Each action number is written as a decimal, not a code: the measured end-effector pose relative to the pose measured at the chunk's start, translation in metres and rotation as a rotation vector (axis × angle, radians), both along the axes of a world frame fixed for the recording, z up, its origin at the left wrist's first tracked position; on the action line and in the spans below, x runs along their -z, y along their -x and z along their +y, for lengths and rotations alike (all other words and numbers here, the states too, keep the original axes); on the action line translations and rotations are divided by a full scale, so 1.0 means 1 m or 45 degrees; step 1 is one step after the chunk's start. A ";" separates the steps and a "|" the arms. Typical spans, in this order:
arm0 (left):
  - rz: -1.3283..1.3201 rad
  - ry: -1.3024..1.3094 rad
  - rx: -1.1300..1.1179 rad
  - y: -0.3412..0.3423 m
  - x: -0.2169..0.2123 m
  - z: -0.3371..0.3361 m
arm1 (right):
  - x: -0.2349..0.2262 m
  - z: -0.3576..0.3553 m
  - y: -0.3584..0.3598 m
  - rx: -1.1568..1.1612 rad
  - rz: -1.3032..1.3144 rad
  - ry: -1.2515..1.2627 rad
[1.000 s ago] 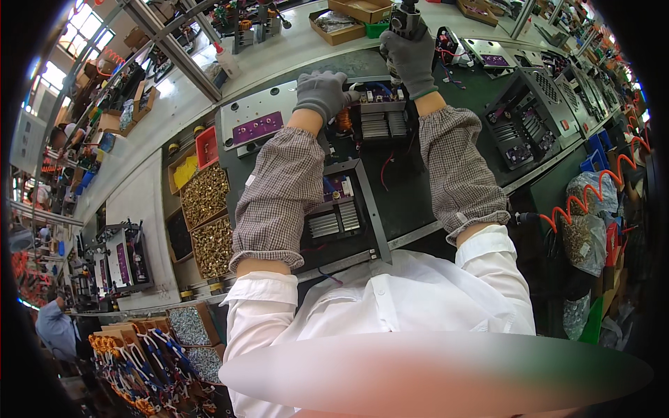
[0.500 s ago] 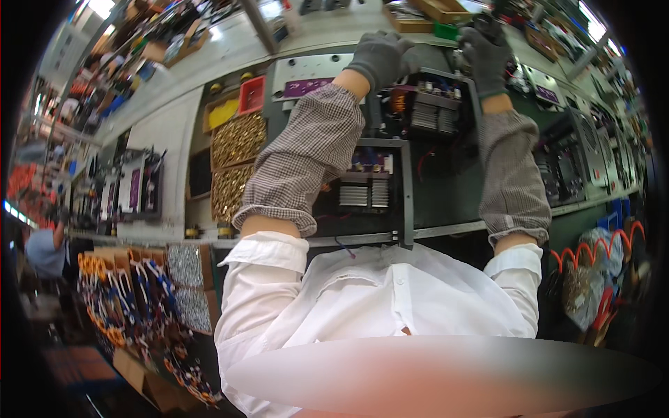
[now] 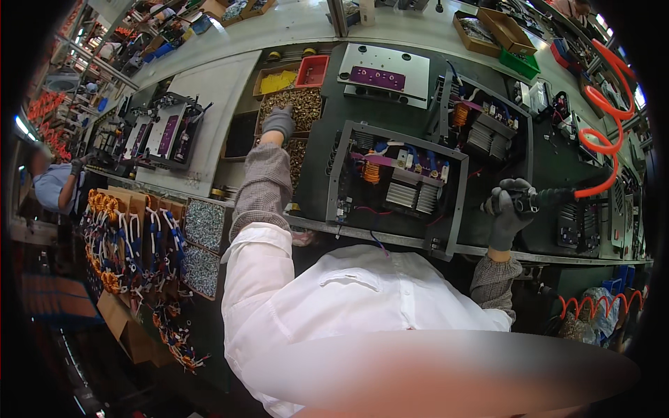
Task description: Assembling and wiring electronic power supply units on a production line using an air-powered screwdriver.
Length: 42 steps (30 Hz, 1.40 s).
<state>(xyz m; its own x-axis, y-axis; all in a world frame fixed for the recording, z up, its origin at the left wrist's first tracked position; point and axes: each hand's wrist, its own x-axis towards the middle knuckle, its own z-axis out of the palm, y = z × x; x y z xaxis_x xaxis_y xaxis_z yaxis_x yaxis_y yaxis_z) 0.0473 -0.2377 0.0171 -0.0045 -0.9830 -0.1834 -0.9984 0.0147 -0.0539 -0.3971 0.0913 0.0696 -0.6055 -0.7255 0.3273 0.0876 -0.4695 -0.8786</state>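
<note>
— Where are my hands?
— My gloved left hand (image 3: 279,122) dips curled fingers into the tray of brass screws (image 3: 301,106); my right hand (image 3: 507,212) grips the black power screwdriver (image 3: 540,200).
— Progress?
— The grey-framed open electronics chassis (image 3: 397,182) lies between them, seemingly unfinished.

dark green workbench (image 3: 557,157) with open metal chassis (image 3: 397,184), screw trays (image 3: 296,104), grey plate (image 3: 383,73), cardboard boxes (image 3: 498,31)

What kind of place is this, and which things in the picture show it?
Most likely an electronics assembly workshop. An open metal frame with coils and wiring lies on the bench, the left hand reaches into a tray of small brass parts, and the right hand grips a power screwdriver.
</note>
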 end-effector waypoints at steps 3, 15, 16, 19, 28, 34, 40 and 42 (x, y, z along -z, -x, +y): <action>-0.008 0.110 -0.121 -0.010 0.019 -0.008 | 0.006 -0.001 -0.008 -0.102 -0.110 0.138; 0.384 0.184 -0.266 -0.030 -0.033 -0.011 | -0.006 0.002 -0.007 0.016 0.000 0.081; 0.401 0.245 -0.233 -0.031 -0.039 -0.014 | -0.014 0.002 -0.003 -0.035 0.009 0.148; 0.746 0.554 0.074 -0.049 -0.048 -0.027 | -0.035 -0.005 0.012 -0.321 -0.053 0.367; 2.124 -0.573 0.621 0.189 -0.191 0.127 | -0.150 -0.017 -0.009 -0.108 0.041 1.051; 1.823 -0.561 0.597 0.258 -0.163 0.175 | -0.155 -0.028 -0.020 -0.231 -0.052 1.204; 1.157 0.812 1.384 0.257 -0.147 0.173 | -0.141 -0.043 -0.024 -0.415 -0.057 1.253; 1.106 0.896 1.403 0.255 -0.147 0.171 | -0.137 -0.047 -0.028 -0.409 -0.061 1.240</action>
<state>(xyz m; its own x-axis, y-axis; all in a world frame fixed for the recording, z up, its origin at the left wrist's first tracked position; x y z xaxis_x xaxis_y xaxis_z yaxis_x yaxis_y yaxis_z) -0.2080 -0.0672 0.1638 -0.6063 -0.3084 0.7329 -0.2416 0.9496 0.1997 -0.3692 0.0447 0.2066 -0.4577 -0.2880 0.8412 0.3598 -0.9251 -0.1209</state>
